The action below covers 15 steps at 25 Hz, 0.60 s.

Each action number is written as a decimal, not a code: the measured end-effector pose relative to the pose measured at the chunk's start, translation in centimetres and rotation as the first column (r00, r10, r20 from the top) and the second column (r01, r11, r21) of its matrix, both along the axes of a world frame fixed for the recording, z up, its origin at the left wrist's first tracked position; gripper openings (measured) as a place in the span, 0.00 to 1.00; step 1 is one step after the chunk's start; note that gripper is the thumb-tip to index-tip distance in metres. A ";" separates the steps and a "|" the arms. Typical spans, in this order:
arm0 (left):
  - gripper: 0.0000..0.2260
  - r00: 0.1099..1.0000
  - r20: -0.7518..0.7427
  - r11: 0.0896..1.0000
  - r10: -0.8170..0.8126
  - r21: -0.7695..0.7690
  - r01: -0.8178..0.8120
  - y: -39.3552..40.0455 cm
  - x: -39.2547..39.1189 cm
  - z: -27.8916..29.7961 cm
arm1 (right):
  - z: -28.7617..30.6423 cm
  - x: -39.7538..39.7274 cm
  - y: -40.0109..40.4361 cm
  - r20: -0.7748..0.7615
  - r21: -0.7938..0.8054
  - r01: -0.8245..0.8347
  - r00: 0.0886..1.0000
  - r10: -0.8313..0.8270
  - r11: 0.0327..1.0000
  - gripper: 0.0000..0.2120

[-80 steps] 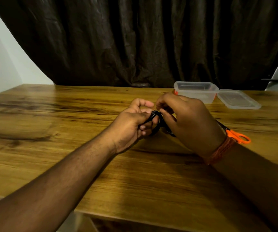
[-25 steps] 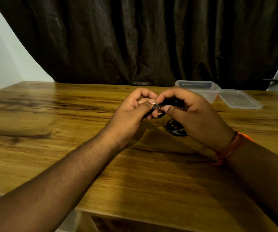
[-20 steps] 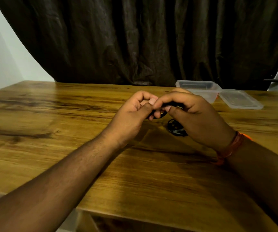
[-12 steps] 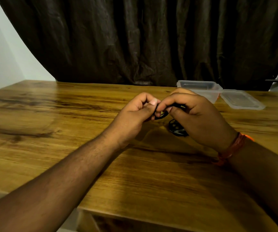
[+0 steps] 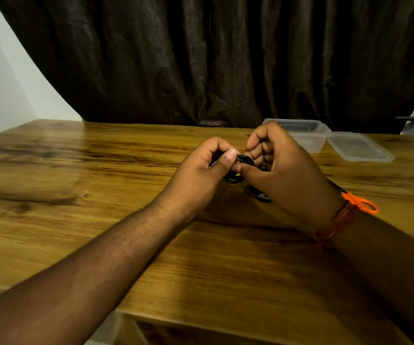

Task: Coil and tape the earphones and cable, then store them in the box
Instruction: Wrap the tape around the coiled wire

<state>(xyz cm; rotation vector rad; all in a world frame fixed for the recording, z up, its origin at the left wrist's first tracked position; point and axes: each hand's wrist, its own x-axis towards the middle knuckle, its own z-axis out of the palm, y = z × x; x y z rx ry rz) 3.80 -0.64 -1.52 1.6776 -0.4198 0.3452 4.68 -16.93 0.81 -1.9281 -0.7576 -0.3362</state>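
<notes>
Over wooden table (image 5: 101,195), left hand (image 5: 201,175) and right hand (image 5: 283,175) pinch black coiled cable (image 5: 243,159).

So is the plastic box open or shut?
Open. The box has no lid on it; its lid lies flat on the table just to its right.

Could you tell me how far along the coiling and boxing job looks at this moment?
One black coiled bundle already lies on the table. The left hand and right hand pinch a second black coil between them; whether it is taped is unclear. The box stands open, apparently empty, its lid beside it, so storing remains.
</notes>
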 end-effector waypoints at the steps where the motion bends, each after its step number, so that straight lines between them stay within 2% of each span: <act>1: 0.05 1.000 0.014 0.999 0.025 0.025 -0.025 -0.1 0.0 0.0 | 0.0 0.0 0.1 -0.027 0.001 -0.001 1.000 0.001 1.000 0.13; 6: 0.06 0.990 0.068 0.981 0.128 0.140 -0.136 -0.7 -0.3 -0.2 | -0.4 0.1 0.3 -0.067 -0.009 0.043 0.997 -0.043 0.999 0.09; 12: 0.07 0.975 0.148 0.961 0.163 0.202 -0.191 -0.6 0.0 -0.2 | -1.4 0.7 0.7 0.034 -0.054 0.127 0.992 -0.125 0.990 0.02; 15: 0.05 0.961 0.201 0.941 0.189 0.242 -0.236 -0.4 0.1 -0.2 | -1.5 0.8 0.7 -0.047 0.012 0.068 0.997 -0.068 0.998 0.02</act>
